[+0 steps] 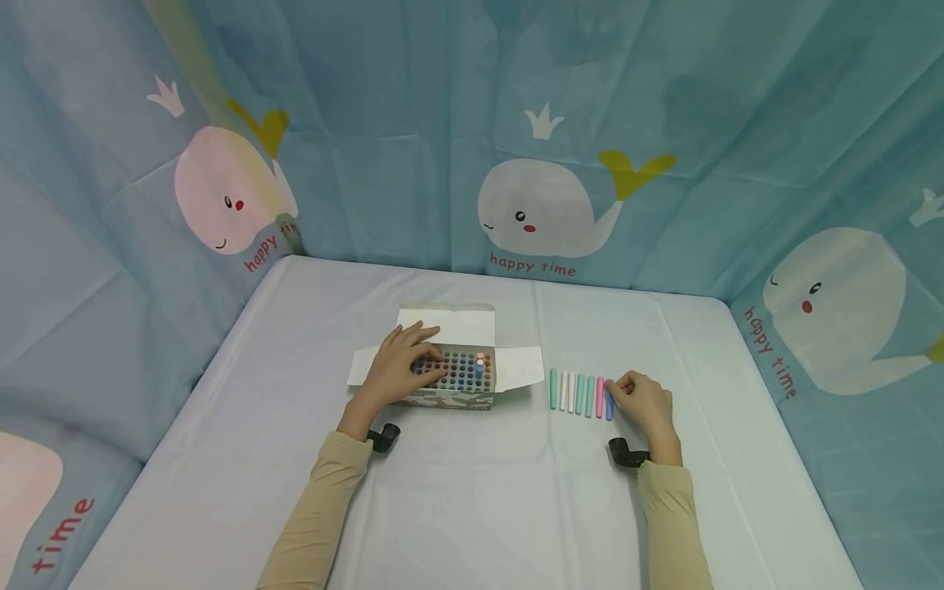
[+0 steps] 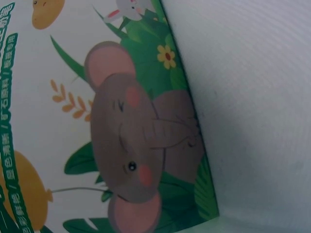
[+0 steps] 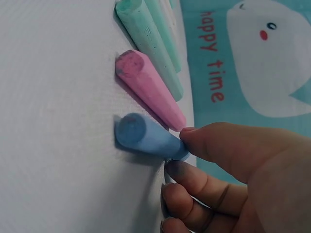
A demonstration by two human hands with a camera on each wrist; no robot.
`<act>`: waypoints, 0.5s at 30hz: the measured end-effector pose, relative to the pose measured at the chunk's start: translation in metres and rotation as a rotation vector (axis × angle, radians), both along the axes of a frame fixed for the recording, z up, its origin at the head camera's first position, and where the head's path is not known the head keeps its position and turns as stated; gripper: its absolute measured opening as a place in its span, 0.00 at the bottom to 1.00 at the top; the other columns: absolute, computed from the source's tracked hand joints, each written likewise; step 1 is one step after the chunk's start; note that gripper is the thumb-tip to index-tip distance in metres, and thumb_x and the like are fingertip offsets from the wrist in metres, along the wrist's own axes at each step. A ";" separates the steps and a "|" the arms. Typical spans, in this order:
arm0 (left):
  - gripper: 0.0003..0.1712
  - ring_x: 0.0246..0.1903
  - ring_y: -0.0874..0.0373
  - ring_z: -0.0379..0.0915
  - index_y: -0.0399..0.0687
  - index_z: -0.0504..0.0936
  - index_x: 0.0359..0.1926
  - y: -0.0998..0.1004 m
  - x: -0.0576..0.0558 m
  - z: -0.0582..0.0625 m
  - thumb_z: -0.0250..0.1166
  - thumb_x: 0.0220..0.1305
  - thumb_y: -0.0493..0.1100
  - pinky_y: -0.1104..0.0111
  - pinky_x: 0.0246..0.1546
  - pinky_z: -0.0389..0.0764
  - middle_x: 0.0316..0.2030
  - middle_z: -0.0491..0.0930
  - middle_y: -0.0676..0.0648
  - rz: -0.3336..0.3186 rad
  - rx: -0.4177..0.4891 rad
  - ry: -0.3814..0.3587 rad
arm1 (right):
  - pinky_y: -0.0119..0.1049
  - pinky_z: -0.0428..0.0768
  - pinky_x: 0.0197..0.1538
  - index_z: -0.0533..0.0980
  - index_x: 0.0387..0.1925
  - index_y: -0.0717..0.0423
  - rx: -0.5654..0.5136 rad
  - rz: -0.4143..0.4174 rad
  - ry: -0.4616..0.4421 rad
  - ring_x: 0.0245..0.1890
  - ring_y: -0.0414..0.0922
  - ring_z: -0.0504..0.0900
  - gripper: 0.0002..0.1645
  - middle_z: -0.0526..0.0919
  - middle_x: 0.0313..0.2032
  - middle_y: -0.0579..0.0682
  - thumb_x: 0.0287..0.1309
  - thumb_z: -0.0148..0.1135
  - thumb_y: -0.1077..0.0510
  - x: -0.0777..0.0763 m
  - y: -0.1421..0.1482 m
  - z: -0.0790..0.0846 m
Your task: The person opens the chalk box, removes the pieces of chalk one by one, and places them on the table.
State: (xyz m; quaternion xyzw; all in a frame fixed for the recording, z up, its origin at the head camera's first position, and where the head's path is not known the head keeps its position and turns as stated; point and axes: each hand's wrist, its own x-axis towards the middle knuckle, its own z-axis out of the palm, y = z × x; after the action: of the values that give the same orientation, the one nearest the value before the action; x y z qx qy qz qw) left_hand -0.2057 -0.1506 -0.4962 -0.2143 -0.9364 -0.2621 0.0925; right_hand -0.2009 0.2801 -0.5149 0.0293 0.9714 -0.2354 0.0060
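My right hand [image 1: 646, 403] pinches the far end of a blue chalk stick [image 3: 141, 132] between thumb and forefinger, at the right end of a row. The chalk lies on the white cloth. Beside it is a pink chalk stick [image 3: 148, 87], with green chalk [image 3: 150, 43] farther along. My left hand [image 1: 394, 366] lies over the left part of an open chalk box [image 1: 450, 400], fingers spread and thumb apart from forefinger. Its insert has rows of holes, and a few chalk sticks [image 1: 480, 366] stand at the right end. The left wrist view holds only the box's printed elephant [image 2: 129, 131].
Cardboard flaps [image 1: 519, 369] stick out from the box on its left, right and far sides. More green and white chalk [image 1: 567, 391] lies between the box and my right hand. A whale-print curtain [image 1: 413, 147] hangs behind the white-covered table [image 1: 472, 508].
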 end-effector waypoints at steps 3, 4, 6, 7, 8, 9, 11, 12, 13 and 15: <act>0.11 0.69 0.46 0.49 0.60 0.82 0.35 0.000 0.000 0.000 0.67 0.54 0.57 0.55 0.75 0.39 0.64 0.65 0.48 -0.004 0.001 0.008 | 0.47 0.68 0.37 0.75 0.26 0.57 -0.009 0.001 -0.005 0.24 0.46 0.72 0.19 0.77 0.22 0.49 0.59 0.57 0.45 0.000 0.000 -0.001; 0.11 0.69 0.46 0.49 0.59 0.82 0.35 0.000 0.000 0.000 0.68 0.53 0.57 0.55 0.75 0.39 0.64 0.66 0.48 -0.005 0.002 0.010 | 0.47 0.68 0.37 0.75 0.26 0.57 -0.012 0.000 -0.008 0.24 0.46 0.72 0.19 0.77 0.22 0.49 0.60 0.57 0.45 0.000 0.000 -0.001; 0.11 0.69 0.46 0.49 0.60 0.82 0.35 0.000 0.001 0.000 0.67 0.54 0.56 0.55 0.75 0.38 0.64 0.66 0.48 -0.004 0.002 0.007 | 0.47 0.68 0.37 0.75 0.27 0.58 -0.021 -0.001 -0.013 0.24 0.46 0.72 0.19 0.77 0.22 0.50 0.60 0.57 0.46 -0.001 0.001 -0.002; 0.11 0.69 0.46 0.48 0.60 0.82 0.35 0.000 0.001 0.000 0.67 0.54 0.57 0.55 0.75 0.38 0.64 0.65 0.49 -0.003 -0.002 0.006 | 0.47 0.67 0.37 0.75 0.27 0.58 -0.025 -0.001 -0.015 0.25 0.46 0.72 0.19 0.77 0.22 0.50 0.60 0.57 0.46 -0.001 0.001 -0.002; 0.11 0.69 0.47 0.48 0.60 0.82 0.35 0.000 0.001 0.000 0.67 0.54 0.56 0.55 0.75 0.38 0.64 0.65 0.49 -0.002 -0.002 0.004 | 0.47 0.67 0.38 0.75 0.27 0.58 -0.027 -0.005 -0.018 0.25 0.46 0.72 0.19 0.77 0.22 0.49 0.60 0.57 0.46 -0.001 0.001 -0.002; 0.10 0.69 0.47 0.48 0.60 0.82 0.35 0.000 0.001 0.001 0.67 0.54 0.56 0.56 0.75 0.38 0.64 0.65 0.49 0.000 -0.001 0.003 | 0.47 0.67 0.38 0.75 0.27 0.58 -0.029 -0.002 -0.017 0.25 0.46 0.72 0.19 0.78 0.22 0.49 0.60 0.57 0.46 -0.001 0.001 -0.002; 0.10 0.69 0.47 0.48 0.60 0.82 0.35 0.000 0.001 0.001 0.67 0.54 0.56 0.56 0.75 0.38 0.64 0.65 0.49 0.003 0.001 0.002 | 0.47 0.67 0.38 0.75 0.27 0.59 -0.033 -0.002 -0.014 0.25 0.47 0.72 0.19 0.78 0.22 0.50 0.60 0.57 0.46 -0.001 0.001 -0.001; 0.10 0.69 0.47 0.48 0.60 0.82 0.35 0.000 0.001 0.001 0.67 0.55 0.56 0.56 0.75 0.38 0.64 0.65 0.49 0.004 0.003 0.001 | 0.47 0.67 0.38 0.75 0.27 0.59 -0.035 -0.002 -0.010 0.26 0.47 0.72 0.19 0.78 0.23 0.50 0.60 0.57 0.46 -0.001 0.001 -0.001; 0.10 0.69 0.47 0.48 0.60 0.82 0.35 0.000 0.001 0.001 0.67 0.54 0.56 0.55 0.75 0.39 0.64 0.65 0.49 0.003 0.004 0.002 | 0.45 0.67 0.37 0.75 0.28 0.59 -0.039 -0.002 -0.007 0.26 0.47 0.72 0.19 0.78 0.23 0.51 0.60 0.57 0.47 0.000 0.002 0.000; 0.10 0.69 0.47 0.48 0.60 0.82 0.35 0.000 0.001 0.001 0.67 0.54 0.56 0.55 0.75 0.39 0.64 0.65 0.49 0.004 0.001 0.001 | 0.41 0.68 0.35 0.76 0.29 0.60 -0.044 -0.009 0.002 0.26 0.46 0.72 0.18 0.78 0.24 0.51 0.60 0.57 0.47 0.000 0.002 0.001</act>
State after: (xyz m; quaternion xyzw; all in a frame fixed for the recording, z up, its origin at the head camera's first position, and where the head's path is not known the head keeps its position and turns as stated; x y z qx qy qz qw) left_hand -0.2045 -0.1503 -0.4953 -0.2124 -0.9366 -0.2624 0.0938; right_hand -0.2005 0.2818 -0.5134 0.0335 0.9659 -0.2568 0.0047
